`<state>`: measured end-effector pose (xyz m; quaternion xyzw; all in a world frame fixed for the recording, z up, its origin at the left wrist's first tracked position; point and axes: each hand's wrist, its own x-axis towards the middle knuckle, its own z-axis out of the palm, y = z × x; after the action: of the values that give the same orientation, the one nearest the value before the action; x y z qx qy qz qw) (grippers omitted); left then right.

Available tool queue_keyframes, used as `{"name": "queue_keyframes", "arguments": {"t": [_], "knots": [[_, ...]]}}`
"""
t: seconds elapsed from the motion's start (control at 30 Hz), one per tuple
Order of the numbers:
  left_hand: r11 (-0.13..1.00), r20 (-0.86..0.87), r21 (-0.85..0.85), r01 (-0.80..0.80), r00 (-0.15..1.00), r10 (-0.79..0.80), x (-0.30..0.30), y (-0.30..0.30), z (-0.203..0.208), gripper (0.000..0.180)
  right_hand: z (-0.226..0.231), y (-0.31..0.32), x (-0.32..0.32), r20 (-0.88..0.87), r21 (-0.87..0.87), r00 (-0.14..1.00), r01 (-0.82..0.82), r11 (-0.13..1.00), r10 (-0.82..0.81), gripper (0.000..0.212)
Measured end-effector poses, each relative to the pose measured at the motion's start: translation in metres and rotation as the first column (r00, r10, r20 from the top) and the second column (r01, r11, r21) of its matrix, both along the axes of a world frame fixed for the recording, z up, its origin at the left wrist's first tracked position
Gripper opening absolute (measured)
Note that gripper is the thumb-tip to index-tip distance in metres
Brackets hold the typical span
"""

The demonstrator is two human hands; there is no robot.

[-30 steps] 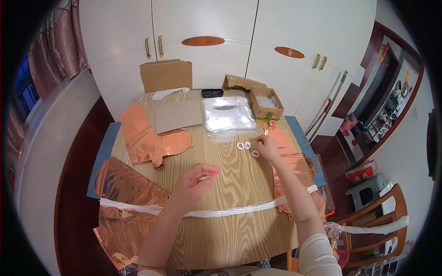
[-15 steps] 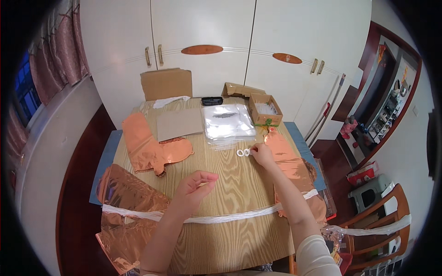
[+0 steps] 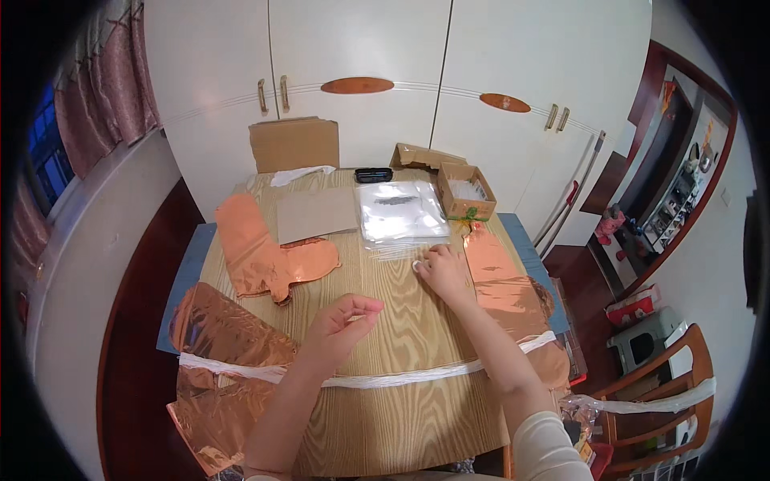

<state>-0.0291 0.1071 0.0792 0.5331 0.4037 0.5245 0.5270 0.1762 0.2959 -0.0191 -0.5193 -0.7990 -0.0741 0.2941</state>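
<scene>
My right hand point(image 3: 446, 276) lies over some small white rings on the wooden table, its fingers bent round them. Only the edge of one white ring point(image 3: 417, 265) shows beside the fingertips; the others are hidden under the hand. My left hand point(image 3: 345, 322) hangs above the middle of the table, loosely curled, thumb and fingertips close together. Nothing shows in it. Beyond the rings lies a stack of clear plastic bags point(image 3: 401, 212). Right of my right hand is a flat copper-coloured foil balloon point(image 3: 501, 268).
More foil balloons lie at the left point(image 3: 245, 240) and near left point(image 3: 228, 337). A bundle of white string point(image 3: 401, 377) stretches across the near table. Behind stand an open cardboard box point(image 3: 469, 210), a grey-brown board point(image 3: 317, 215) and a black case point(image 3: 373, 175). A wooden chair point(image 3: 698, 385) is at the right.
My right hand has moved slightly left and now covers most of the rings that were visible beside its fingertips. My left hand has stayed almost still.
</scene>
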Motion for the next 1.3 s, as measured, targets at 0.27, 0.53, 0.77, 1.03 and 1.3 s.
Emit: {"name": "queue_keyframes", "arguments": {"t": [0.27,0.53,0.77,1.03,1.3], "knots": [[1.0,-0.006,0.022,-0.006,1.0,0.006,0.001,0.001,0.001,0.015,-0.018,0.015,-0.01,0.1,0.071,0.992,0.075,0.995,-0.082,0.013],[0.999,-0.019,-0.031,-0.015,1.0,0.015,0.001,-0.001,0.006,0.015,-0.017,0.012,-0.011,0.002,0.052,0.995,0.096,0.994,-0.097,0.014],[0.998,-0.024,0.05,-0.03,0.999,0.031,-0.002,0.0,0.004,0.014,-0.005,0.001,0.003,-0.118,0.028,0.993,-0.02,0.999,0.023,0.019],[0.998,-0.429,0.059,0.013,0.903,0.013,-0.001,-0.005,0.006,0.012,0.039,-0.125,0.004,-0.381,-0.436,0.83,-0.549,0.713,0.407,0.014],[0.972,-0.72,0.19,0.136,0.693,0.044,0.016,0.0,-0.03,0.01,0.001,-0.165,0.02,-0.208,-0.347,0.857,-0.515,0.784,0.471,0.012]]}}
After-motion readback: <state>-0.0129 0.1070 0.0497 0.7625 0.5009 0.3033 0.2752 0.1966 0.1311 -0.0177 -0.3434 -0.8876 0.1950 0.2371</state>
